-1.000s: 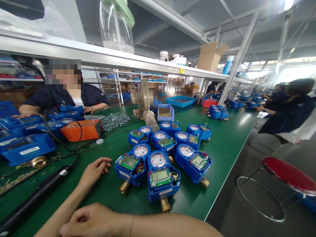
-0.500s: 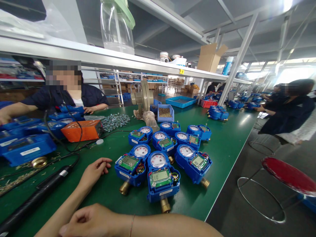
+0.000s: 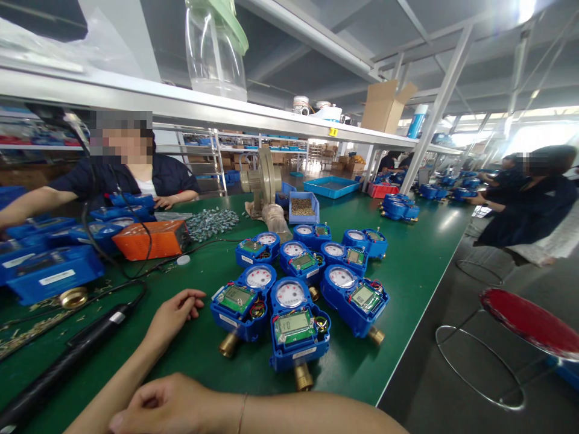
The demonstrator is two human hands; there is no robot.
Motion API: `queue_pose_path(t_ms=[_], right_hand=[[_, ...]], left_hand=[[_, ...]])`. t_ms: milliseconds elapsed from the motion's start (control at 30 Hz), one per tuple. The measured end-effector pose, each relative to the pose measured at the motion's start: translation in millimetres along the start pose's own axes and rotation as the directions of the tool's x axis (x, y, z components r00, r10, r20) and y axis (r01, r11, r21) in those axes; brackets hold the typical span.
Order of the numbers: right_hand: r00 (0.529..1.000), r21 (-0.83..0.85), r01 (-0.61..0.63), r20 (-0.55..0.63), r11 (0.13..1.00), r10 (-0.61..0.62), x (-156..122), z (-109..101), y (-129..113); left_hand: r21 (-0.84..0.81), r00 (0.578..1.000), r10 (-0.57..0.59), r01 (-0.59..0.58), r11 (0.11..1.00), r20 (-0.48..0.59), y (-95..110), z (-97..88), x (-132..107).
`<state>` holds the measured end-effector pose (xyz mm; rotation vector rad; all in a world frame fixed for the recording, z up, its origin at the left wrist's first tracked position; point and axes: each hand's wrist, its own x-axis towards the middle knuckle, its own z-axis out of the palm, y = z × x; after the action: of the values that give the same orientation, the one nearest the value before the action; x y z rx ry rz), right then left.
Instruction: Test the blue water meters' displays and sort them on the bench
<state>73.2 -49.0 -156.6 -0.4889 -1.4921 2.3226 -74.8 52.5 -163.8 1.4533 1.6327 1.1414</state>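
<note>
My left hand (image 3: 174, 313) rests palm down on the green table (image 3: 407, 271), fingers relaxed and holding nothing, just left of a cluster of several open blue water meters (image 3: 296, 325) with dials, green circuit boards and brass fittings. My right forearm crosses the bottom of the view. My right hand (image 3: 165, 404) lies curled on my left forearm, with nothing in it. A black power screwdriver (image 3: 67, 361) lies left of my left arm.
An orange box (image 3: 149, 239) with cables, a pile of small metal parts (image 3: 210, 222), a blue bin of brass pieces (image 3: 303, 207) and stacked blue housings (image 3: 49, 271) lie beyond. A person in dark clothes (image 3: 126, 175) sits opposite. Others work at the right. A red stool (image 3: 529, 322) stands by the table edge.
The person opposite has drawn an arm out to the left. My hands and the meters have not moved.
</note>
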Motion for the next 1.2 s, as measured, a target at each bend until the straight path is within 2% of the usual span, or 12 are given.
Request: queue_pose_path(t_ms=[200, 400, 567, 733, 1033, 1200], right_hand=[[0.997, -0.032, 0.029, -0.065, 0.999, -0.031, -2, 0, -1], [1.000, -0.012, -0.008, -0.009, 1.000, 0.008, -3, 1, -6], [0.999, 0.002, 0.003, -0.041, 1.000, -0.003, -3, 2, -4], [1.000, -0.003, 0.001, -0.003, 1.000, -0.001, -3, 1, -4], [0.996, -0.063, -0.016, -0.085, 0.998, 0.011, -6, 1, -7], [0.997, -0.021, -0.017, -0.076, 1.000, 0.015, -7, 3, -8]], left_hand=[[0.021, 1.000, -0.002, 0.002, 1.000, -0.001, -1, -0.1, 0], [0.044, 1.000, 0.003, -0.003, 0.999, -0.003, -1, -0.4, 0], [0.036, 1.000, -0.002, 0.002, 0.999, -0.003, 1, 0.1, -1], [0.040, 1.000, 0.001, -0.001, 0.999, -0.007, 3, -0.1, -1], [0.038, 1.000, 0.001, 0.000, 0.999, -0.015, 8, 1.4, -4], [0.037, 1.000, 0.000, 0.001, 0.999, -0.021, 10, 1.1, -5]])
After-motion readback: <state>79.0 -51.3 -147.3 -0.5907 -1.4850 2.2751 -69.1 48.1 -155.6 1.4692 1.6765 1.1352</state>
